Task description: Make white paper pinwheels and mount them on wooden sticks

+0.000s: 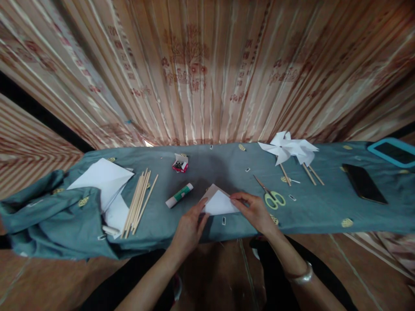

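Observation:
Between my two hands is a folded sheet of white paper, roughly triangular, its peak pointing away from me. My left hand pinches its left corner, thumb and fingers closed on the edge. On the other side, my right hand grips the right corner between thumb and fingertips. A glue stick with a green label lies just left of the paper. Close to my right hand rest scissors with light green handles, blades pointing away to the left.
The table wears a grey-green cloth. Left are wooden sticks and white paper sheets. A small red and white box stands open behind the glue. Paper pinwheels, a dark phone and a blue-framed tablet lie right. Curtains hang behind.

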Motion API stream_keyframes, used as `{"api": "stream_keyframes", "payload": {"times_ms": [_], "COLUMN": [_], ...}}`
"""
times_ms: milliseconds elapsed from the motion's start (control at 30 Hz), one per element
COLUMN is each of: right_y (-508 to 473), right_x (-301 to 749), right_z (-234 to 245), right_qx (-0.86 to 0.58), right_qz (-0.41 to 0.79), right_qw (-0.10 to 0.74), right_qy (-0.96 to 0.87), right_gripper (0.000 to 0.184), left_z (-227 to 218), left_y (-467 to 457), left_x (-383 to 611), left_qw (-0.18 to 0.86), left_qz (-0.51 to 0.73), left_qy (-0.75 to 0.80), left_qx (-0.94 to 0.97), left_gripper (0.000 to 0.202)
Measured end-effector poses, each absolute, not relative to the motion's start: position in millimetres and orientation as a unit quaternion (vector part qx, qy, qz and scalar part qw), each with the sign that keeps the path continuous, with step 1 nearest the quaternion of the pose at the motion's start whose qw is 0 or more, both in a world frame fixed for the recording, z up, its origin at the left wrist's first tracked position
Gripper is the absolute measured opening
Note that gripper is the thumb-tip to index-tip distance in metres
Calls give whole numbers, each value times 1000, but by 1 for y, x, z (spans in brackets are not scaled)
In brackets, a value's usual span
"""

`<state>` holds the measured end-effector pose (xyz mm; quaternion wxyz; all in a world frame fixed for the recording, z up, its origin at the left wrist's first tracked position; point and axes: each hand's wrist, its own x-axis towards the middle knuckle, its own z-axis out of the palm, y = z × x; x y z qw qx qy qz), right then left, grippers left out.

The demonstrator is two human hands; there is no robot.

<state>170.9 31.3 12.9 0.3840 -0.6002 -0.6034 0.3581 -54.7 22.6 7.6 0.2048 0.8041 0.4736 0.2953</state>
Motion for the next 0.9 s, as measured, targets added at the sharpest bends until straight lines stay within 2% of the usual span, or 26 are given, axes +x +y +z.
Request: {"api": "stream_keyframes", "payload": {"times_ms": [100, 267, 567, 900], "right_y": [45, 51, 54, 54], "right_x": [166, 156, 151, 146], "right_z": [7, 3, -8, -6], "right_qx": [-619, -635, -637, -643], "right_qz": [329, 257, 187, 160], "right_qw": [370, 339, 330, 323], "right_qy": [-609, -645, -671, -676], "right_gripper": [19, 18, 17, 18], "left_z": [9, 4, -8, -8], "left_y": [17, 1, -2, 0], "left_x": [-54, -47, -50, -49], "left_qw": [127, 56, 57, 60], "left_qz": [300, 212, 133, 122], "left_qy": [430, 356, 382, 387], "left_qx": [842, 908, 913, 912], "left_gripper": [45, 47, 61, 62]}}
